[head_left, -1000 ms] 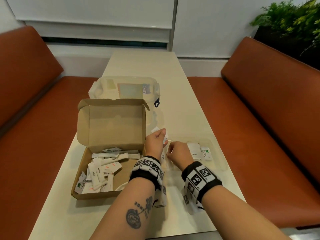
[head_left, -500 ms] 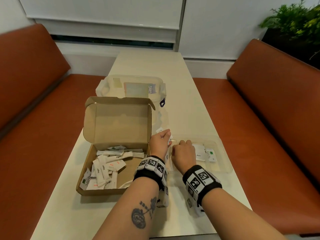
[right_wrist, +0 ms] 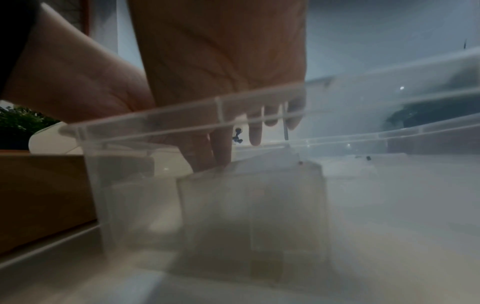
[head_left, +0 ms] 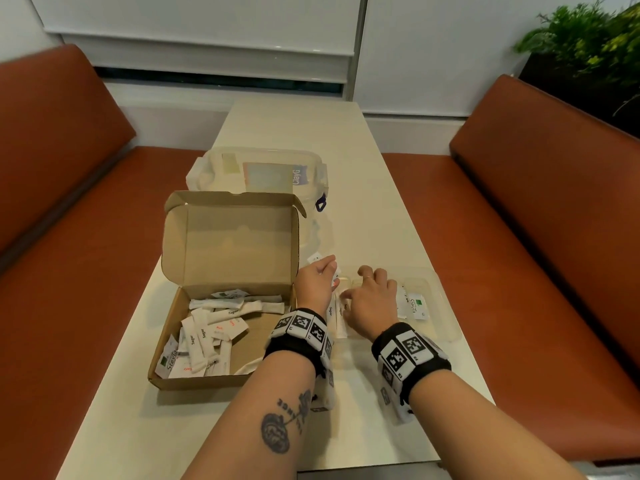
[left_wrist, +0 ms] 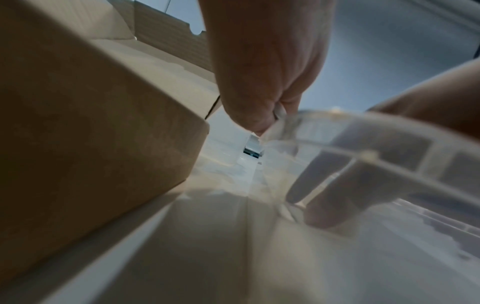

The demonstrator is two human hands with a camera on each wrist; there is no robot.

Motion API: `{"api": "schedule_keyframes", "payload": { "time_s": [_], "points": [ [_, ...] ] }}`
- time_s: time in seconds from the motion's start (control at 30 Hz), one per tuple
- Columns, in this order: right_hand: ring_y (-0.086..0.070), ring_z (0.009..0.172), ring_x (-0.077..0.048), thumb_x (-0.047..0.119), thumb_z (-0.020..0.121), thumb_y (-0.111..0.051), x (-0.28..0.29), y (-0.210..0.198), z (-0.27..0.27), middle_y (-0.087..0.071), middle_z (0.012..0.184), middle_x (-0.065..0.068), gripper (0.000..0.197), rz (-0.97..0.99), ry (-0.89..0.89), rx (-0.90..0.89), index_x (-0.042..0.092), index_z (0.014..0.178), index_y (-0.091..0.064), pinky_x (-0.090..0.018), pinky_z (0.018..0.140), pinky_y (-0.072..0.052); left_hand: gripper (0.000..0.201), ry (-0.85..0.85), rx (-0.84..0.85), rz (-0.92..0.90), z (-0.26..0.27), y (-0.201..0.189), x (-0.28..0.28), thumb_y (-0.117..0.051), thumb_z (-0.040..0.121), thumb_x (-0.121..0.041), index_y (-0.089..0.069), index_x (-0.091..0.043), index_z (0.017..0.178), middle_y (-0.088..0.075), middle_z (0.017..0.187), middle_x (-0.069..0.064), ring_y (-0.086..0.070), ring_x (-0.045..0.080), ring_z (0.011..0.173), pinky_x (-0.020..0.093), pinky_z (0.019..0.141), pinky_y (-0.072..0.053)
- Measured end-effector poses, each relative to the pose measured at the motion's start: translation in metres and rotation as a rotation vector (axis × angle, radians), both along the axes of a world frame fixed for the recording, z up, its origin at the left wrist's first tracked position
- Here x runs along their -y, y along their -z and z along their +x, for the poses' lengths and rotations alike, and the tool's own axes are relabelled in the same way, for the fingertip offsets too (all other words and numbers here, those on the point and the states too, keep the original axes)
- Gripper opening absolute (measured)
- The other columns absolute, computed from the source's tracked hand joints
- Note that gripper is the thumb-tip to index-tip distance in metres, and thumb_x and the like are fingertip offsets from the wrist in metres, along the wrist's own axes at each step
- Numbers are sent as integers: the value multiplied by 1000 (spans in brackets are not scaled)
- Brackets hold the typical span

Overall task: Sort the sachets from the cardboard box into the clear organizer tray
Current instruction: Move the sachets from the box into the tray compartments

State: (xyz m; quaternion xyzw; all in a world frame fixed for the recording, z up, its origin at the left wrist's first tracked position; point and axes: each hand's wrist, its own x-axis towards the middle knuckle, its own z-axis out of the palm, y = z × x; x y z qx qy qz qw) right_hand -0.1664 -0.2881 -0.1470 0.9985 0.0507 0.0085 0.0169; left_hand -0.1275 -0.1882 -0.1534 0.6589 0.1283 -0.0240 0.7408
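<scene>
My left hand (head_left: 316,285) sits at the left end of the tray (head_left: 446,308), its fingers curled and, in the left wrist view, pinched on the tray's near corner rim, with a small white sachet poking out just past the fingertips; whether the hand also holds that sachet I cannot tell. My right hand (head_left: 370,299) has changed most: a second ago it was a closed fist over the tray's left compartments, and now its fingers are spread and loose, reaching down into a compartment, one fingertip touching a white packet there in the right wrist view. I take that as a sachet just let go, so the next trip back to the box is due. In the tray, sugar sticks (head_left: 336,315) lie in the left slot under my hands and a Stevia packet (head_left: 415,306) lies further right. The cardboard box (head_left: 194,379), just left of the tray, holds many sachets (head_left: 207,327), so the sorting is far from done. Its raised lid stands upright behind, and a clear lidded container (head_left: 263,168) sits beyond it; neither blocks the short path between box and tray.
</scene>
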Motion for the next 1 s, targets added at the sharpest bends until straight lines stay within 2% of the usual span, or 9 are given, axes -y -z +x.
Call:
{"api": "schedule_keyframes", "payload": {
  "time_s": [0.1,0.23,0.43,0.53,0.6,0.7,0.83,0.93,1.0],
  "points": [
    [-17,134,-34,36,82,-58,1,-1,2,-22,148,-7,40,-27,-58,-65,45,121,-58,-48,105,-20,29,-7,8,4,1,1,1,-53,96,-7,-61,-1,123,-60,106,3,-57,16,88,36,90,-54],
    [-6,139,-35,42,77,-64,4,1,2,-16,151,-6,41,-28,-28,-120,45,118,-60,-54,110,-10,29,-14,13,-5,1,3,1,-53,96,-8,-62,-2,123,-60,100,-2,-57,4,78,30,87,-54],
    [-5,139,-36,50,74,-66,7,6,4,-17,151,-6,44,-12,-2,-133,46,117,-60,-55,111,-7,29,4,27,20,1,3,0,-50,98,-9,-61,-4,124,-60,110,1,-58,6,88,29,88,-53],
    [-10,138,-34,53,73,-67,6,3,4,-22,149,-5,46,21,5,-120,45,118,-60,-52,110,-12,30,33,35,58,0,2,-3,-46,99,-6,-62,-7,123,-57,125,7,-55,17,108,36,94,-52],
    [-21,134,-29,53,78,-63,6,-2,5,-32,145,-3,44,129,43,-70,42,120,-59,-46,107,-20,32,55,36,63,-1,2,-5,-43,99,-5,-63,-13,123,-54,131,7,-53,20,114,35,92,-54],
    [-44,120,-22,35,91,-54,10,-13,11,-51,129,-2,31,516,124,21,27,120,-62,-37,98,-34,42,109,27,-21,-3,-4,-6,-39,99,-2,-57,-25,130,-43,135,3,-52,19,115,22,78,-55],
    [-58,106,-21,17,96,-49,18,-25,19,-62,118,-6,27,913,223,77,12,120,-61,-26,91,-42,56,175,45,-120,-9,-15,-5,-41,98,1,-36,-31,145,-30,137,-5,-46,22,125,26,77,-58],
    [-63,92,-19,17,94,-54,24,-29,21,-66,106,-4,27,1100,240,47,11,119,-63,-27,86,-48,43,241,48,-154,-13,-24,-1,-42,99,-2,-46,-26,134,-39,131,-2,-53,22,119,29,76,-59],
    [-63,84,-18,17,91,-58,29,-30,21,-67,94,-2,23,1170,239,42,11,112,-66,-32,83,-52,30,281,51,-148,-14,-28,2,-41,99,-4,-54,-19,123,-47,122,4,-60,17,104,32,76,-59]
  ]
}}
